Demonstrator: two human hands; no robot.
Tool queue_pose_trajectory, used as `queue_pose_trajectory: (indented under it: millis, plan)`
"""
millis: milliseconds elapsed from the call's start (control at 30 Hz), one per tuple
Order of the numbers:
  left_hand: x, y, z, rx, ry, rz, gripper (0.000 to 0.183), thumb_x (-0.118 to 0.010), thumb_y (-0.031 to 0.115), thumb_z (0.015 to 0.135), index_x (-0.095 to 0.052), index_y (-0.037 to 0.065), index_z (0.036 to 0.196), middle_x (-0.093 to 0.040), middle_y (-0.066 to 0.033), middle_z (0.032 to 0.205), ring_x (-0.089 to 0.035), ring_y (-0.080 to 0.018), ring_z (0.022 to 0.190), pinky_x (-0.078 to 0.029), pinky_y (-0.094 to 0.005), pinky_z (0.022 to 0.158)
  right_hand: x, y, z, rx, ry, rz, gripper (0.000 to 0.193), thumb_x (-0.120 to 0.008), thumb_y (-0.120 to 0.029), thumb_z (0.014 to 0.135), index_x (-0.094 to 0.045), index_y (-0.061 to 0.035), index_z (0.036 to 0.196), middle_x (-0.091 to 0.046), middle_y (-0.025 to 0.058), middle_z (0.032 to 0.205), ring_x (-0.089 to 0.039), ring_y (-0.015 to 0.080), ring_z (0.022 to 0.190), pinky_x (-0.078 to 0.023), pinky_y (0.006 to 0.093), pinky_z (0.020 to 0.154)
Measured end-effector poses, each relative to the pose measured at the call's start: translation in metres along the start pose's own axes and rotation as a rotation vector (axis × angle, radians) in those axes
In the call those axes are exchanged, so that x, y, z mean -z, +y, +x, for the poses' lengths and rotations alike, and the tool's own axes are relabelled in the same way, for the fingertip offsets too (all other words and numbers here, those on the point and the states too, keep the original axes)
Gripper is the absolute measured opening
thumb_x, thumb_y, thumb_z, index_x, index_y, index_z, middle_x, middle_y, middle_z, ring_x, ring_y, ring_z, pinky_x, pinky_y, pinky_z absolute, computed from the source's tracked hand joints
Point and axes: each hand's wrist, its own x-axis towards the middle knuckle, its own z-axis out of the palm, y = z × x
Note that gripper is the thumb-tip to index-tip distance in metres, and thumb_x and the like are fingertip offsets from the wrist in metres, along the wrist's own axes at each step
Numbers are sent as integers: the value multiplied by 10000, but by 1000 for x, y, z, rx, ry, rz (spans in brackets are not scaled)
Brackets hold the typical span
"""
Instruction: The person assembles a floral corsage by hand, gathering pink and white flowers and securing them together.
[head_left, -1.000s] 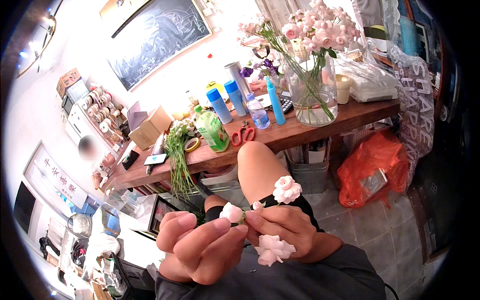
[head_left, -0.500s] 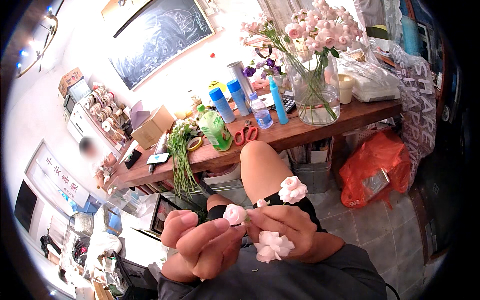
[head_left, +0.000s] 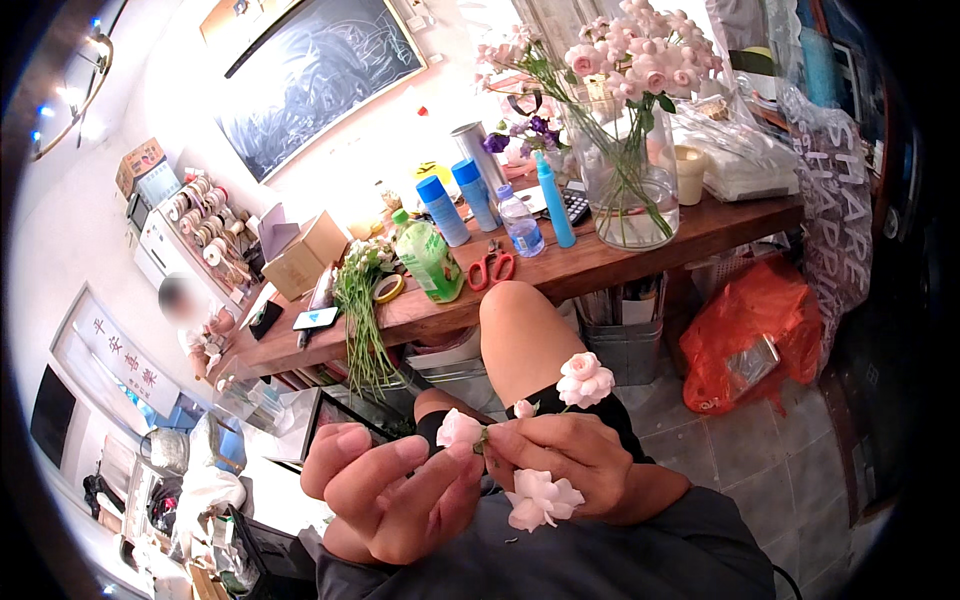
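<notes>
Over my lap, my right hand pinches the green base just under a small pale pink rose. Curled fingers of my left hand meet that rose's lower left side; its thumb contact is partly hidden. Around my right hand are other pink blooms: a full rose above, a small bud by the knuckles, and a wide-open rose below. Most of their stems are hidden by the hand, so I cannot tell whether they form one spray.
Beyond my knee, a wooden table holds red-handled scissors, a green bottle, spray cans, a bundle of green stems and a glass vase of pink roses. An orange bag lies on the floor. Another person sits far left.
The small rose has tipped slightly left, and more of its green base shows. My left hand has moved a little left and down; my right hand stays nearly still.
</notes>
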Motion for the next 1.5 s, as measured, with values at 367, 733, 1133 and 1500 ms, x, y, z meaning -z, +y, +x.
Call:
queue_pose_trajectory:
  millis: [367,733,1133,1500]
  plan:
    - [-6,-1,-2,-53,31,56,145,-836,191,818,-772,263,926,-574,36,1123,-451,-262,1203,-458,-394,914,-5,3,-2,56,29,-35,386,-854,-68,795,-767,41,1155,-741,106,1023,-726,190,830,-591,301,670]
    - [-16,-1,-7,-103,86,91,249,-809,185,857,-636,266,1017,-605,46,1161,-463,-255,1165,-467,-394,884,-4,2,1,45,29,-21,371,-851,-103,810,-770,36,1145,-745,110,1012,-740,192,813,-605,296,660]
    - [-7,-5,-3,39,183,-533,350,-929,287,632,-755,238,932,-617,28,1034,-521,-211,938,-442,-348,718,-2,2,-3,-173,55,300,169,-798,-93,931,-725,-37,1072,-778,130,969,-775,211,755,-648,356,734]
    - [-15,6,1,-47,293,-374,395,-941,332,649,-724,371,977,-544,113,1053,-476,-167,1038,-415,-358,788,14,-7,-11,-288,-160,389,224,-787,-152,953,-683,-67,1132,-781,144,1020,-800,262,900,-660,384,815]
